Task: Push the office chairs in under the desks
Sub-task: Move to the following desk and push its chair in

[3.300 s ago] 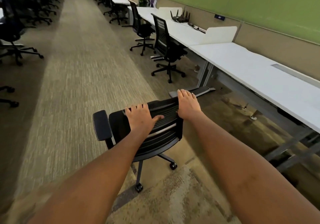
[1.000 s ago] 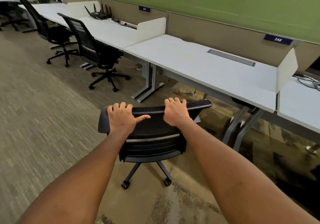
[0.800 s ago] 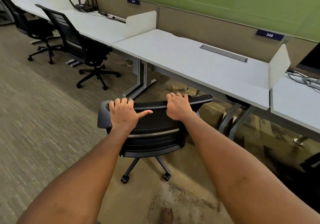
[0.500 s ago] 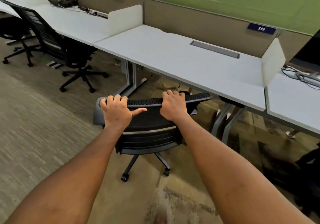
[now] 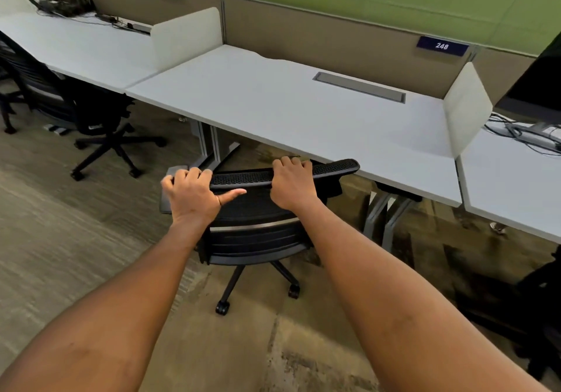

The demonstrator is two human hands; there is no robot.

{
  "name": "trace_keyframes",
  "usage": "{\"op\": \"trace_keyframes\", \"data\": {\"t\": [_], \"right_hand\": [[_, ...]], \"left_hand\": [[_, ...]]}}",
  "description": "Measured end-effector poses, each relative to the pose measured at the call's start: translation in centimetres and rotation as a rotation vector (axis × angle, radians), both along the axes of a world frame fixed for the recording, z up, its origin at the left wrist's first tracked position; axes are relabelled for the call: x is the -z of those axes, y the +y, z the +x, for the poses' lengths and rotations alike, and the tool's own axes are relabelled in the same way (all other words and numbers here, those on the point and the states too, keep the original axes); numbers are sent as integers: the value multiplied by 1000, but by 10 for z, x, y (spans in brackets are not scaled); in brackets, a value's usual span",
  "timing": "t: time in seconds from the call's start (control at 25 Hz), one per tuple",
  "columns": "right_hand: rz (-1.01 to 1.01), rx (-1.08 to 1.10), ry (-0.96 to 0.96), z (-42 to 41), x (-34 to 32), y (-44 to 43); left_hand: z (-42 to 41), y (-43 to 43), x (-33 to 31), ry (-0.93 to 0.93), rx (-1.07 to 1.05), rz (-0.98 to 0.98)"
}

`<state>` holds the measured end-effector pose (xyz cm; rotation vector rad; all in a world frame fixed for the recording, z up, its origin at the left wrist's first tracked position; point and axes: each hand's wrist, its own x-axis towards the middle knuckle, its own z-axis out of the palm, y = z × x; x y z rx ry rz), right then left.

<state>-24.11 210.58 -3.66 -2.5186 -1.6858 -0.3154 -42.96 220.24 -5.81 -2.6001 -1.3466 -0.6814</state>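
- Left hand (image 5: 194, 197): gripped the top rail of the office chair (image 5: 258, 239), fingers curled over the rail's far side and thumb stretched flat along the backrest toward the other hand.
- Right hand (image 5: 293, 185): gripped the same rail further right, fingers curled over its edge; the thumb was hidden.
- Office chair: stood on the carpet (image 5: 60, 255) facing the desk (image 5: 288, 109), with its top rail level with the desk's front edge. The seat was hidden behind the backrest, and two castors showed on the near side.
- Desk: white, bounded by low divider panels, with a grey cable slot (image 5: 359, 87) near its back edge and a "248" label (image 5: 441, 46) on the partition behind.
- Second chair (image 5: 69, 103): stood at the neighbouring desk on the left, which carried a black router (image 5: 60, 2).
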Motion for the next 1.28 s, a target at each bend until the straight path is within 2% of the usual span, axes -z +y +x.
{"op": "trace_keyframes", "data": {"t": [0.28, 0.4, 0.56, 0.8, 1.0, 1.12, 1.28], "right_hand": [[-53, 67, 2, 28, -7, 37], [-72, 174, 9, 32, -8, 52], [-47, 337, 114, 26, -7, 76], [-141, 155, 188, 43, -8, 78], [186, 196, 348, 23, -2, 61], [336, 321, 372, 0, 17, 38], [235, 459, 397, -23, 43, 2]], "left_hand": [[35, 49, -5, 26, 43, -15], [45, 67, -6, 29, 85, -46], [56, 95, -5, 31, 128, -98], [71, 124, -19, 78, 150, -174], [78, 130, -31, 125, 164, -228], [73, 117, -18, 8, 188, -311], [64, 61, 16, -188, 424, -201]]}}
